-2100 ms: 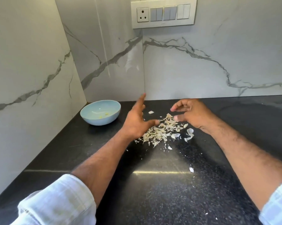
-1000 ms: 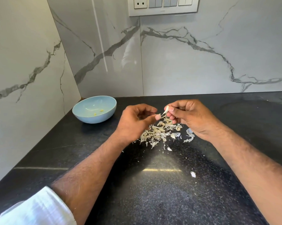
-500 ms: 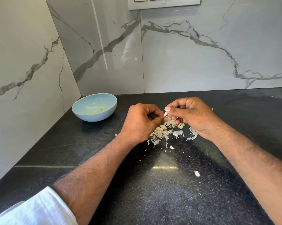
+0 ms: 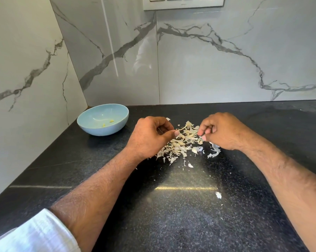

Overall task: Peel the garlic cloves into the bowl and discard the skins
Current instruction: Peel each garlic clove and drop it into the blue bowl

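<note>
A person stands at a black speckled countertop (image 4: 180, 215) set into a corner of grey-veined marble wall (image 4: 217, 66). Both forearms reach in from the near edge; only the left one shows a rolled white sleeve (image 4: 35, 233), cut off at the bottom left corner. The left hand (image 4: 150, 137) has its fingers curled, and its thumb and forefinger pinch a thin pale strip of garlic skin (image 4: 183, 127) that sticks out toward the other hand. The right hand (image 4: 220, 131) is curled into a loose fist just beside it, the two hands apart; whatever it may hold is hidden inside the fingers, so I cannot tell whether a clove is in there. Between and under the hands, toward the middle of the countertop, lies a heap of papery skins (image 4: 179, 144), with stray flakes scattered toward the near edge, one larger flake (image 4: 218, 195) lying alone. In the back left corner of the countertop, well apart from the hands, sits a light blue bowl (image 4: 91, 128); a few small yellowish bits (image 4: 111, 121) lie inside, too small to identify for certain. At the top edge a switch plate (image 4: 182, 3) is cut off.
</note>
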Available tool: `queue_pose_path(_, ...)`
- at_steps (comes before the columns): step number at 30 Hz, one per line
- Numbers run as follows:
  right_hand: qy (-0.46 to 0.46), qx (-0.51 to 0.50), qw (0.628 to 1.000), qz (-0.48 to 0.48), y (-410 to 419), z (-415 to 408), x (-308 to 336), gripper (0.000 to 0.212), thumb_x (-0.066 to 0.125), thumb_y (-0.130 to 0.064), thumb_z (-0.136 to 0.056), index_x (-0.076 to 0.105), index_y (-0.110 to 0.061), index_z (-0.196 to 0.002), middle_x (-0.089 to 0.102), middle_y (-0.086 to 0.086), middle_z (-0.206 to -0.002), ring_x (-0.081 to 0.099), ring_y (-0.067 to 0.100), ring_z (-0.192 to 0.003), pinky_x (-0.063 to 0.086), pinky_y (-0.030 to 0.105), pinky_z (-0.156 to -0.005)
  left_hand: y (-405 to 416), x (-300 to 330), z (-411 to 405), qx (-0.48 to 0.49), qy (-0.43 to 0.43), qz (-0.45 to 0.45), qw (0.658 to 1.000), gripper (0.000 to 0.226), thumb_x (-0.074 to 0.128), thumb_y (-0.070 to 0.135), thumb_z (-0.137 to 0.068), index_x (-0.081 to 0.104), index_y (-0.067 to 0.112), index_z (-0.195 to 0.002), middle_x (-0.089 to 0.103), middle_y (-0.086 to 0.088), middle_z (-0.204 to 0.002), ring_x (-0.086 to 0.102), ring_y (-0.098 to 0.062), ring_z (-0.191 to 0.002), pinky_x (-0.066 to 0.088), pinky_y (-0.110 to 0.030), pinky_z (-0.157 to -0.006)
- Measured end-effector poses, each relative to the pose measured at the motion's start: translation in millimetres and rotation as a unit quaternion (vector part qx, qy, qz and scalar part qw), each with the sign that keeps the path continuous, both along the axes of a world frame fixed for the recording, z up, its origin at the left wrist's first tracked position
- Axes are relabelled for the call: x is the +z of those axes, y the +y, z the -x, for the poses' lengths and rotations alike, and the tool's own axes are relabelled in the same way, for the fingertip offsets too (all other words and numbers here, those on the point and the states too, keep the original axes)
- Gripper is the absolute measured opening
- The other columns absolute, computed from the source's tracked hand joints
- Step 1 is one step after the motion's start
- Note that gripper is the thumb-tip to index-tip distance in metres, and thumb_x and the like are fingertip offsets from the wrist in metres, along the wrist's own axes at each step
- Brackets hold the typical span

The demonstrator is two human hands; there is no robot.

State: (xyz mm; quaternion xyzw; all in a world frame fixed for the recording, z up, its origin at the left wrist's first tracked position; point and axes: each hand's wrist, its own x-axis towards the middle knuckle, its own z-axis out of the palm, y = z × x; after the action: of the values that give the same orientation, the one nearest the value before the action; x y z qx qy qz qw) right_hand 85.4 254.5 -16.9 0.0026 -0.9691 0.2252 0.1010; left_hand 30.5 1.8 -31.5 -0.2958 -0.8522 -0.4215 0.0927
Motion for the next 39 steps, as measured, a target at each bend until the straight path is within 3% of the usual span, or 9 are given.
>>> queue_pose_path(4, -0.030, 0.044, 0.998, -0.014, -6, -3, -2, 0.023, 0.084, -0.005, -0.083, 0.082, -0.027, -0.090, 0.070, -0.014, -0.077, 0.059, -0.015, -0.060, 0.042, 0.004, -0.053, -2, 0, 2, 0.002, -0.005, -0.001, 1.000, 0.018, 0.086, 0.044, -0.089, 0.078, 0.028, -0.089, 0.076, 0.013, -0.075, 0.070, -0.001, -0.067, 0.064, -0.031, -0.072)
queue_pose_path(7, 0.037, 0.052, 0.998, 0.001, -10, -3, -2, 0.019, 0.077, -0.002, -0.089, 0.081, -0.021, -0.093, 0.066, -0.020, -0.083, 0.056, -0.024, -0.067, 0.041, 0.000, -0.054, -5, -2, 7, 0.011, -0.004, 0.000, 1.000, 0.017, 0.085, 0.044, -0.090, 0.078, 0.028, -0.088, 0.076, 0.013, -0.074, 0.072, -0.004, -0.068, 0.066, -0.036, -0.074)
queue_pose_path(11, 0.093, 0.107, 0.990, 0.010, -30, 1, -8, 0.016, 0.075, -0.010, -0.093, 0.080, -0.024, -0.098, 0.067, -0.018, -0.090, 0.062, -0.009, -0.079, 0.045, 0.007, -0.064, -7, -3, 11, 0.022, -0.004, 0.005, 1.000, 0.016, 0.084, 0.043, -0.091, 0.077, 0.029, -0.087, 0.075, 0.013, -0.070, 0.073, -0.006, -0.068, 0.066, -0.039, -0.074)
queue_pose_path(15, 0.066, 0.139, 0.987, -0.048, -47, 7, -16, 0.021, 0.072, -0.013, -0.096, 0.081, -0.031, -0.101, 0.063, -0.016, -0.089, 0.058, 0.004, -0.090, 0.054, 0.030, -0.079, -6, -5, 11, 0.023, 0.004, 0.014, 1.000, 0.016, 0.085, 0.043, -0.090, 0.078, 0.029, -0.086, 0.074, 0.013, -0.071, 0.071, -0.003, -0.066, 0.065, -0.038, -0.073)
queue_pose_path(21, 0.025, 0.125, 0.989, -0.070, -40, 11, -18, 0.029, 0.069, -0.009, -0.098, 0.081, -0.032, -0.111, 0.065, -0.012, -0.098, 0.059, 0.008, -0.100, 0.053, 0.035, -0.095, -8, -5, 13, 0.032, -0.007, 0.019, 0.999, 0.018, 0.085, 0.046, -0.089, 0.078, 0.030, -0.086, 0.075, 0.013, -0.074, 0.072, -0.003, -0.070, 0.066, -0.041, -0.076)
queue_pose_path(27, 0.009, 0.117, 0.991, -0.064, -29, 14, -17, 0.005, 0.078, -0.023, -0.094, 0.076, -0.027, -0.095, 0.057, -0.014, -0.098, 0.059, 0.007, -0.092, 0.052, 0.028, -0.074, -10, -6, 15, 0.038, -0.020, 0.033, 0.999, 0.017, 0.084, 0.047, -0.089, 0.077, 0.032, -0.086, 0.076, 0.015, -0.076, 0.073, -0.002, -0.074, 0.066, -0.042, -0.080)
queue_pose_path(32, 0.036, 0.118, 0.990, -0.067, -25, 11, -16, 0.007, 0.075, -0.030, -0.096, 0.068, -0.028, -0.094, 0.062, -0.013, -0.101, 0.060, 0.009, -0.098, 0.055, 0.034, -0.085, -11, -4, 15, 0.040, -0.024, 0.035, 0.998, 0.017, 0.084, 0.048, -0.089, 0.077, 0.032, -0.087, 0.076, 0.015, -0.076, 0.073, -0.002, -0.075, 0.066, -0.042, -0.081)
queue_pose_path(35, 0.090, 0.103, 0.991, 0.003, -23, 10, -8, 0.009, 0.078, -0.025, -0.093, 0.070, -0.027, -0.098, 0.068, -0.013, -0.090, 0.064, 0.003, -0.084, 0.057, 0.026, -0.076, -13, -3, 15, 0.046, -0.028, 0.028, 0.998, 0.017, 0.084, 0.047, -0.089, 0.077, 0.032, -0.088, 0.076, 0.014, -0.075, 0.073, -0.003, -0.075, 0.066, -0.043, -0.082)
queue_pose_path(39, 0.100, 0.094, 0.990, 0.026, -20, 7, -4, 0.024, 0.080, -0.014, -0.091, 0.077, -0.028, -0.110, 0.068, -0.012, -0.095, 0.063, 0.000, -0.087, 0.050, 0.015, -0.076, -14, -2, 15, 0.048, -0.031, 0.026, 0.998, 0.018, 0.083, 0.047, -0.090, 0.077, 0.031, -0.089, 0.076, 0.013, -0.076, 0.074, -0.005, -0.076, 0.066, -0.043, -0.082)
